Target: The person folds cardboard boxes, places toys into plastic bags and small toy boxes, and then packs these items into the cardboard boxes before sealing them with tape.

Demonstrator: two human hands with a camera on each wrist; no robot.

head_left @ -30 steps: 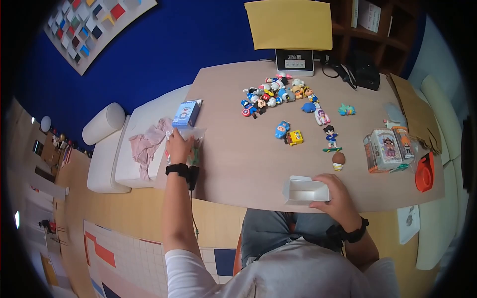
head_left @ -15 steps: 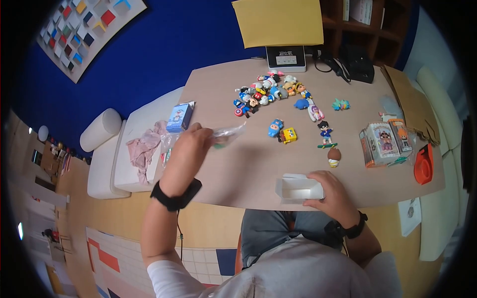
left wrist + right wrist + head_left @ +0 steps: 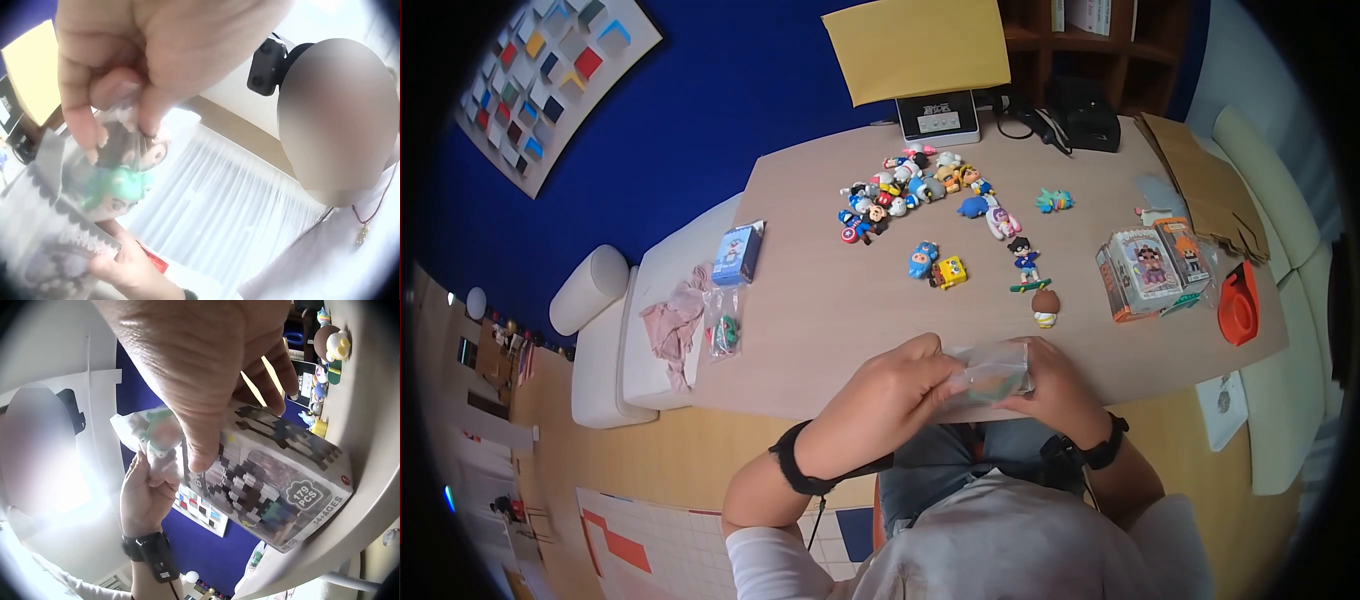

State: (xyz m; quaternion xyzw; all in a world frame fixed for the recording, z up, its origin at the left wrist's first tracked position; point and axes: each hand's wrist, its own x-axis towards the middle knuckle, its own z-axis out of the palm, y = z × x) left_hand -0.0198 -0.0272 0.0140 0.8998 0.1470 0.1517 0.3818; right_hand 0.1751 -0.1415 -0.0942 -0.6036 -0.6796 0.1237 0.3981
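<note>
My left hand (image 3: pixel 890 395) pinches the top of a clear plastic bag (image 3: pixel 990 370) over the table's front edge. Inside the bag is a toy figure (image 3: pixel 119 187) with bright green hair, and a brown part with an eye shows above it in the left wrist view. My right hand (image 3: pixel 1062 398) holds a small printed box (image 3: pixel 269 487) by its sides, thumb on one face; "179 PCS" is printed on it. The box's top flap (image 3: pixel 53 153) stands up, and the bag hangs at the open top. In the head view, the bag covers most of the box.
A second bagged figure (image 3: pixel 724 335) and a blue box (image 3: pixel 738 253) lie at the table's left edge. Several toy figures (image 3: pixel 890 195) are heaped at the back, others stand mid-table. Printed boxes (image 3: pixel 1145 270) and an orange holder (image 3: pixel 1238 308) are at right.
My left hand has lifted the bagged figure from beside the blue box and brought it right to the box in my right hand. The right hand has kept its hold on the box.
</note>
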